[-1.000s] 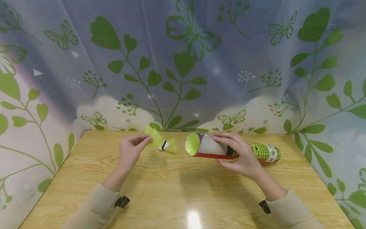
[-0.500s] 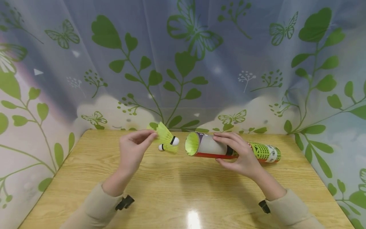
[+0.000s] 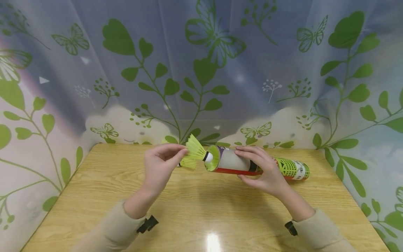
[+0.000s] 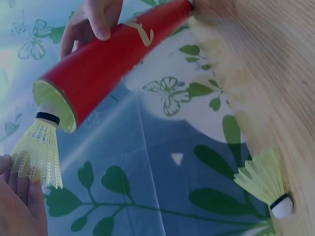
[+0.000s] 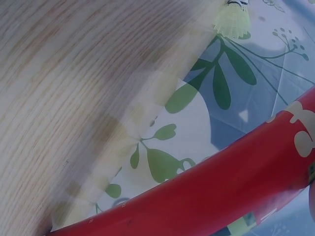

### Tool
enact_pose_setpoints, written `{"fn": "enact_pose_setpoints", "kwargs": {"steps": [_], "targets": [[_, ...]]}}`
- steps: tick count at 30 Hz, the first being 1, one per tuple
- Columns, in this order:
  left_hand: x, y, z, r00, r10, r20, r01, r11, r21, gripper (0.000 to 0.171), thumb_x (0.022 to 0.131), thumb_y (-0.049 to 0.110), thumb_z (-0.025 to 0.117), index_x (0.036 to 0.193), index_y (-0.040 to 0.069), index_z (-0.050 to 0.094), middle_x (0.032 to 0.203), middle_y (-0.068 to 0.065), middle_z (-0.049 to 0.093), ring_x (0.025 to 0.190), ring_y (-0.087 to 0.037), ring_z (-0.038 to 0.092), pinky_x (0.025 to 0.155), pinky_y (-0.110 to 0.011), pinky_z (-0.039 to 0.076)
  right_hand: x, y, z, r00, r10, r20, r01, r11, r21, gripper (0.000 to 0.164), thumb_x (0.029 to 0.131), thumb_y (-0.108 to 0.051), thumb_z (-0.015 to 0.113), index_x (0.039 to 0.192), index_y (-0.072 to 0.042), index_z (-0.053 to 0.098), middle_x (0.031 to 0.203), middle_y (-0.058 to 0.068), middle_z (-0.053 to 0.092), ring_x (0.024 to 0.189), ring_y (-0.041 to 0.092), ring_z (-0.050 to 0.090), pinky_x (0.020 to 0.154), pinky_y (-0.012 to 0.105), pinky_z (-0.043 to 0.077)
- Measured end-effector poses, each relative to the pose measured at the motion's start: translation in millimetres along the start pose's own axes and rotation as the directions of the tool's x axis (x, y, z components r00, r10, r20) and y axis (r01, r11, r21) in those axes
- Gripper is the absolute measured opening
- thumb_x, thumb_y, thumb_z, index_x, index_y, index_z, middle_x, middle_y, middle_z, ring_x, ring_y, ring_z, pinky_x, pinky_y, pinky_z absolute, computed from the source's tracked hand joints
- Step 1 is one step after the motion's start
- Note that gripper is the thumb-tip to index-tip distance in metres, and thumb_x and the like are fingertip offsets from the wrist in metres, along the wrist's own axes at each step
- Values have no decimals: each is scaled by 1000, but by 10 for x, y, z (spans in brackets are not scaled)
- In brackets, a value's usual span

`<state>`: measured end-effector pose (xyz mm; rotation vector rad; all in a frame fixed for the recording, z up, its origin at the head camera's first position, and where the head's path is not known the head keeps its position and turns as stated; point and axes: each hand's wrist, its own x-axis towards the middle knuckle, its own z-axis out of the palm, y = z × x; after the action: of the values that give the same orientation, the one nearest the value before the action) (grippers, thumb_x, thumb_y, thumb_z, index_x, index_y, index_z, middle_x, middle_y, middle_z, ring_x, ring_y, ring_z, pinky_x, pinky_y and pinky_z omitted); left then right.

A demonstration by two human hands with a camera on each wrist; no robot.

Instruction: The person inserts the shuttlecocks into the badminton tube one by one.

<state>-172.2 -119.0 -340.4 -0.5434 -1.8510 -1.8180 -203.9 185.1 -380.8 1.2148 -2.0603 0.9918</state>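
Observation:
My left hand (image 3: 161, 168) pinches a yellow shuttlecock (image 3: 196, 148) by the edge of its skirt. Its white tip with a black band points right, into the mouth of a shuttlecock tube (image 3: 234, 161). In the left wrist view the tip of this shuttlecock (image 4: 39, 152) overlaps the open end of the red tube (image 4: 113, 64). My right hand (image 3: 264, 169) grips the tube around its middle, thumb below and fingers on top. The tube lies tilted, its open end toward the left hand. Yellow shows inside its mouth.
Behind the left hand a second yellow shuttlecock (image 3: 189, 163) lies on the wooden table (image 3: 189, 210), partly hidden; the left wrist view shows this shuttlecock (image 4: 261, 179) whole. A patterned curtain (image 3: 214, 94) stands along the table's back edge.
My left hand has moved right with the pinched shuttlecock, turning its tip toward the tube until it reaches the mouth. The right hand and tube have stayed in place.

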Motion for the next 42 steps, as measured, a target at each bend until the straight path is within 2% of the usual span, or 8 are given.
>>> {"fn": "enact_pose_setpoints", "kwargs": {"steps": [3,8,13,20,26,29,36,42], "targets": [[-5,-2,54,1000,2,27,-2,1000,-8,8,80,2,74,86,-3,72,82,-13,72,67,-12,67,57,-22,55,-6,24,12,1000,-11,-7,11,1000,8,69,60,-4,83,125,-2,58,126,19,56,118,28,50,99,16,40],[-18,-12,133,999,0,54,1,1000,-13,8,79,1,74,86,-3,72,83,-16,72,68,-13,67,60,-25,56,-11,33,17,1000,-4,0,4,1000,-16,69,61,-7,83,126,-3,59,127,17,57,118,27,50,100,16,38],[-33,-36,189,997,-6,81,6,1000,-2,7,79,2,74,85,-2,72,83,-16,72,68,-11,66,59,-24,56,2,28,16,1000,-10,1,10,1000,-19,68,63,-8,82,126,-4,58,128,17,56,118,27,50,101,18,38],[-55,-52,235,992,-38,121,35,999,29,7,79,7,76,84,1,74,82,-14,72,71,-10,68,65,-27,58,10,22,17,1000,-22,-5,22,1000,9,66,65,-7,80,126,-2,58,128,18,56,119,28,49,100,18,39],[-62,-51,260,980,-69,185,54,995,84,5,79,6,76,84,5,75,84,-10,73,74,-10,69,71,-30,58,10,16,15,1000,-26,-5,26,1000,10,65,66,-8,80,126,-2,57,128,19,55,119,28,49,99,17,40],[-61,-29,269,975,-80,206,57,992,116,5,78,3,76,83,3,75,83,-10,73,74,-11,69,72,-31,58,15,12,15,1000,-26,-14,26,1000,10,64,66,-8,80,126,-2,58,128,18,55,119,28,49,100,18,40],[-47,194,286,973,-107,202,78,986,145,4,78,1,76,82,1,75,83,-12,73,72,-9,68,70,-27,58,9,17,13,1000,-23,-14,23,1000,6,64,66,-9,80,126,-2,58,128,18,55,118,28,49,99,17,40],[-27,104,308,964,-120,239,86,986,145,5,77,2,76,81,2,75,83,-11,73,71,-10,68,69,-30,58,21,-11,7,999,-26,-25,27,999,23,67,62,-3,82,124,0,59,126,20,56,118,28,50,99,17,40]]}}
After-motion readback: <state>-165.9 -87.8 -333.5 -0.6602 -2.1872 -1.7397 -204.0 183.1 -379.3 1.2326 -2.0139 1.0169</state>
